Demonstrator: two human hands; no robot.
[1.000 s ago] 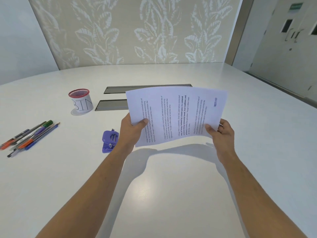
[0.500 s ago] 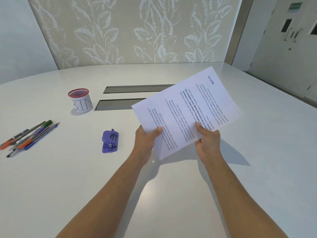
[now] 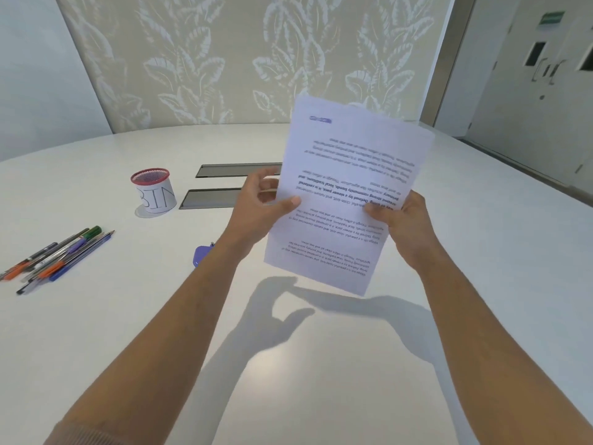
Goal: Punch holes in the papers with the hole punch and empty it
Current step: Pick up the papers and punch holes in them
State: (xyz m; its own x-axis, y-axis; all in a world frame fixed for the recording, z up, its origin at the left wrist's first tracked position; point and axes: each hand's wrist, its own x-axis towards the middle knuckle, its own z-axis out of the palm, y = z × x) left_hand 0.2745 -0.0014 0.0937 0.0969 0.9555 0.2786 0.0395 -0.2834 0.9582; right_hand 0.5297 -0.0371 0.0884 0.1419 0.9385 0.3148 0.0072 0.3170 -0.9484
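papers (image 3: 346,194) held in the air above the table (image 3: 321,364), in front of me, right of centre. sheets stand near upright, long edges running up and slightly tilted, top leaning right; printed text faces me upside down, small blue mark near the top left corner. thin white sheets, slightly fanned at the top edge; count unclear.

my left hand (image 3: 260,203) grips the left long edge about halfway up: thumb lies flat across the printed face, fingers curled behind the sheets. forearm rises from lower left. my right hand (image 3: 407,223) grips the right long edge at about the same height, thumb on the front, fingers wrapped behind, back of hand toward me. forearm comes in from lower right. both hands closed on the sheets, neither touching the table.

hole punch (image 3: 202,253): purple, on the table just left of my left forearm, mostly hidden by it; only a rounded corner shows. nothing touches it.

cup (image 3: 154,194): white, cylindrical, "bin" hand-lettered on the side, red mesh rim, further back on the left, well apart from the punch. pens (image 3: 61,258) lie in a loose bundle at far left, orange, blue, green and purple caps. two dark rectangular slots (image 3: 211,199) are set in the glossy white tabletop behind my left hand. shadows of arms and sheets fall on the table below.
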